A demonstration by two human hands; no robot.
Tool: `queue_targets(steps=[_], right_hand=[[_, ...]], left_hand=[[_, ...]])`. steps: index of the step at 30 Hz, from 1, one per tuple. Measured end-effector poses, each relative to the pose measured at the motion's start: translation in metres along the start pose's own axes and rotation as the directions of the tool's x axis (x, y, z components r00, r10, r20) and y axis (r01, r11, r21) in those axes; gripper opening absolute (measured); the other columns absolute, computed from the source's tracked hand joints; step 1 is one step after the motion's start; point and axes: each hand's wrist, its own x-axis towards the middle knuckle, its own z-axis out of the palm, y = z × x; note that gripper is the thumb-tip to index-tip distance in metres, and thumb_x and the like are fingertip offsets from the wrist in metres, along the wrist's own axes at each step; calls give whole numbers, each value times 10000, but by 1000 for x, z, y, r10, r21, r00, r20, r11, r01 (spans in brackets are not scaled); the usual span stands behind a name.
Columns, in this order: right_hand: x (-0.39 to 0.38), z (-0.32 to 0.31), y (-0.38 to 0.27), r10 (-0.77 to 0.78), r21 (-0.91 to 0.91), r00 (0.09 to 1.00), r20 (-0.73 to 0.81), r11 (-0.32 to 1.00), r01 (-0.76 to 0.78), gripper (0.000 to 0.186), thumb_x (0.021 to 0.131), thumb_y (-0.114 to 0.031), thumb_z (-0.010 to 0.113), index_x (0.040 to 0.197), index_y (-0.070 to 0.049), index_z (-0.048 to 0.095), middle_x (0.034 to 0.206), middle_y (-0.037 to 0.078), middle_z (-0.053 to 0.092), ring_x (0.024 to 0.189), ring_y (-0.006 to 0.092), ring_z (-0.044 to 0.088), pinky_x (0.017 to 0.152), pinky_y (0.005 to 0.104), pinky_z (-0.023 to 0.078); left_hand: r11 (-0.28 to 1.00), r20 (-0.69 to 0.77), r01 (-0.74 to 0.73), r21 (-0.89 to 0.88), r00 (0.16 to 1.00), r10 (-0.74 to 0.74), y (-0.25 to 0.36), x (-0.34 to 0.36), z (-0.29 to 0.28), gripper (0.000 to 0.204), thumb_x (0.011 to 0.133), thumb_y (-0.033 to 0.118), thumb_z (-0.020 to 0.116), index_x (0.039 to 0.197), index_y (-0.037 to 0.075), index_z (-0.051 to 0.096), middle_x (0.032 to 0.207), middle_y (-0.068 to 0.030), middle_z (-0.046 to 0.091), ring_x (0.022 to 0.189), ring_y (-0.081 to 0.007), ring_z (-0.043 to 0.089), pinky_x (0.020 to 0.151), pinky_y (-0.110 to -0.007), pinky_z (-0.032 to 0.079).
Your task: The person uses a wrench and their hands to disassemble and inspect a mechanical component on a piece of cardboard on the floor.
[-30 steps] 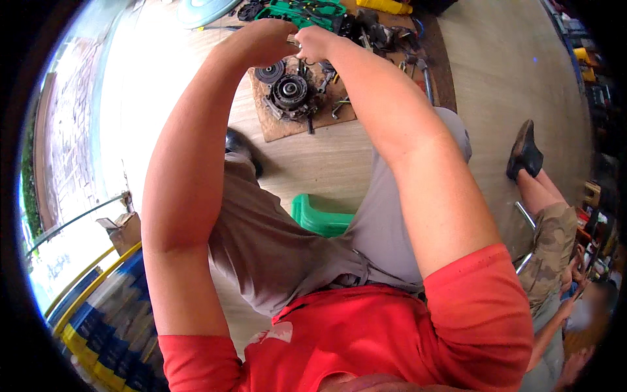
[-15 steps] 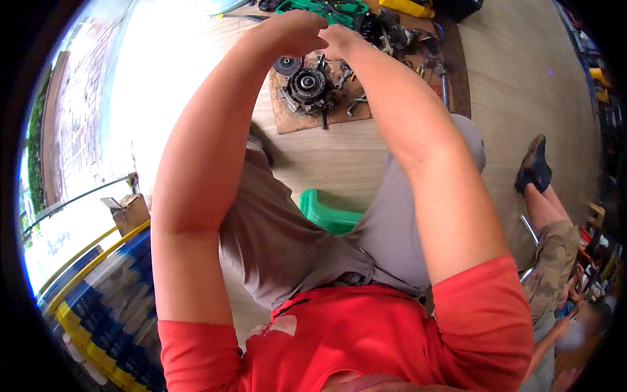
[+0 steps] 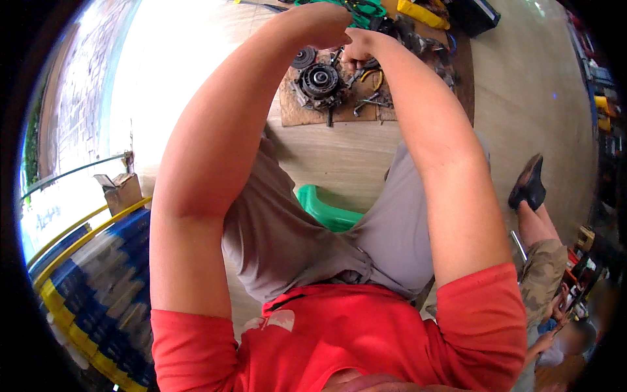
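Both my arms reach forward over my knees to a brown cardboard sheet (image 3: 300, 116) on the wooden floor. On it lies a round dark metal hub assembly (image 3: 319, 80) with a smaller disc (image 3: 302, 57) beside it. My left hand (image 3: 320, 23) is bunched just beyond the assembly, its fingers hidden. My right hand (image 3: 358, 49) curls downward next to it, over loose wrenches (image 3: 369, 103) and small parts. Whatever the fingers grip is hidden.
I sit on a green plastic stool (image 3: 326, 210). Green tubing (image 3: 366, 9) and a yellow object (image 3: 421, 12) lie past the cardboard. Another person's leg and dark shoe (image 3: 528, 183) are at the right. A small cardboard box (image 3: 121, 189) and stacked blue-yellow packs (image 3: 98, 281) stand at the left.
My hands stay close together beyond the hub assembly. The view has shifted, so the cardboard and parts now sit further right and higher in the picture.
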Motion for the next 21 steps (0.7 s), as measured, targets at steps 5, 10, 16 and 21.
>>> queue_targets(steps=[5, 10, 16, 21], right_hand=[[0, 0, -2, 24, -54, 1000, -20, 998, -25, 319, 853, -135, 614, 1057, 74, 486, 689, 147, 612, 531, 208, 620, 407, 301, 486], [-6, 6, -18, -35, -193, 988, -152, 981, 5, 376, 858, -224, 636, 953, 121, 521, 675, 127, 602, 503, 201, 617, 379, 303, 465], [1, 1, -5, -129, -226, 983, -131, 969, 97, 353, 827, -255, 661, 916, 70, 554, 645, 116, 603, 470, 186, 594, 396, 296, 458], [14, -2, 2, -283, -613, 949, -142, 778, 140, 500, 833, -272, 641, 1254, -54, 482, 691, 175, 618, 612, 271, 620, 532, 378, 500]], left_hand=[[972, -184, 71, -222, 976, -114, 8, -12, -8, 300, 807, 335, 605, 881, 49, 663, 860, -176, 655, 790, -328, 627, 686, -430, 478], [999, 122, -49, -1, 991, 49, -8, 9, 4, 299, 852, 334, 540, 950, 75, 651, 921, -117, 654, 852, -244, 608, 772, -371, 450], [996, 113, 12, 93, 993, -23, 4, -1, -12, 285, 869, 310, 519, 1002, 95, 651, 960, -100, 645, 892, -225, 589, 802, -361, 432], [989, 75, 113, -90, 991, -107, 12, -16, -23, 268, 860, 299, 550, 980, 86, 660, 973, -124, 644, 913, -260, 594, 783, -392, 443]])
